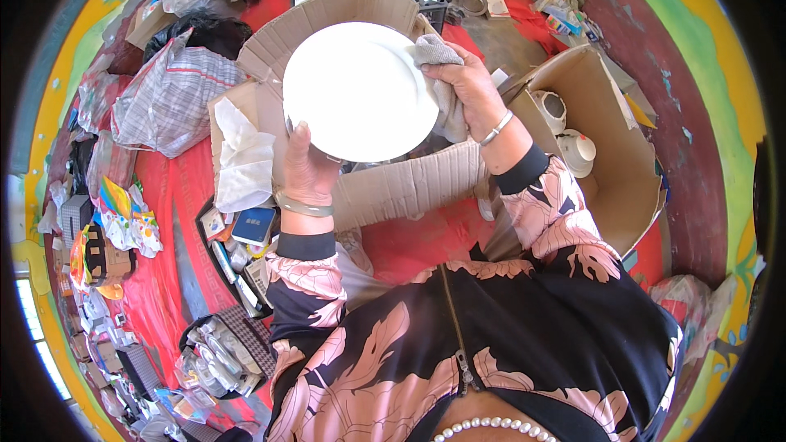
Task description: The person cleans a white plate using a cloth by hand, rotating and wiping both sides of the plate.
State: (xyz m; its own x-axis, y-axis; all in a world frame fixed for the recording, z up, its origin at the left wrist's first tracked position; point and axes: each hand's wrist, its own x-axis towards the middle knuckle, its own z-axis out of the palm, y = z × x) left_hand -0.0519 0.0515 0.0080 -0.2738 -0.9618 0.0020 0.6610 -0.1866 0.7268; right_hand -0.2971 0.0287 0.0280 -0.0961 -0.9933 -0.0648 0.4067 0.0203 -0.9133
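The plate [360, 90] is over the middle box [409, 184], between the left hand [309, 168] and the right hand [471, 86], with the cloth [446, 106] at its right edge, while two cups [577, 153] lie inside another box [614, 188] on the right, and a bag [176, 98] is on the left.

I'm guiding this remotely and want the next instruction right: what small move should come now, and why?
Probably draw the grey cloth inward across the white plate: the right hand has the cloth bunched at the plate's right edge, while the left hand grips the lower-left edge, over an open cardboard box.
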